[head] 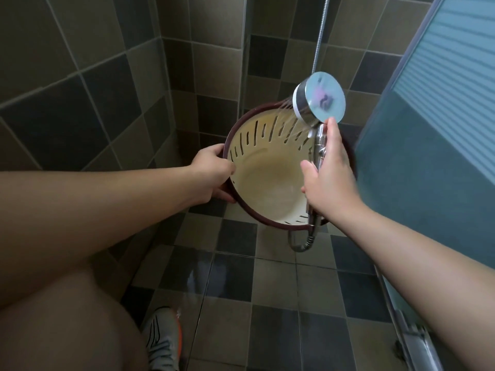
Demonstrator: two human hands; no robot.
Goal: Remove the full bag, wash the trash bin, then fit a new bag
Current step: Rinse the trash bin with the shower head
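A: Nearest the camera, a bare knee (67, 317) fills the lower left. Beside it stands a grey shoe (163, 341) with orange trim on the tiled floor (281, 303), which shows a wet sheen.

B: State of the hands?

A: The left hand (211, 175) grips the bin (267, 183) at its left rim, thumb on the inside, fingers curled under the dark red edge. The right hand (329, 172) is wrapped round the chrome handle of the shower head (318, 100), the forefinger stretched up to the base of the disc.

B: Position of the bin?

A: Held clear of the floor between the two hands, in the corner of the shower, tilted so its mouth faces the camera. Interior cream, pierced by rows of dark slots below the rim. No bag is in it.

B: Water?

A: Running. Fine jets leave the head and strike the upper inner wall of the bin on the right side.

B: Other items?

A: A metal hose (320, 36) rises from behind the head along the tiled wall (80, 89), and a loop of it shows under the bin. A frosted glass door (442, 116) stands at the right, its metal track (409, 336) running along the floor.
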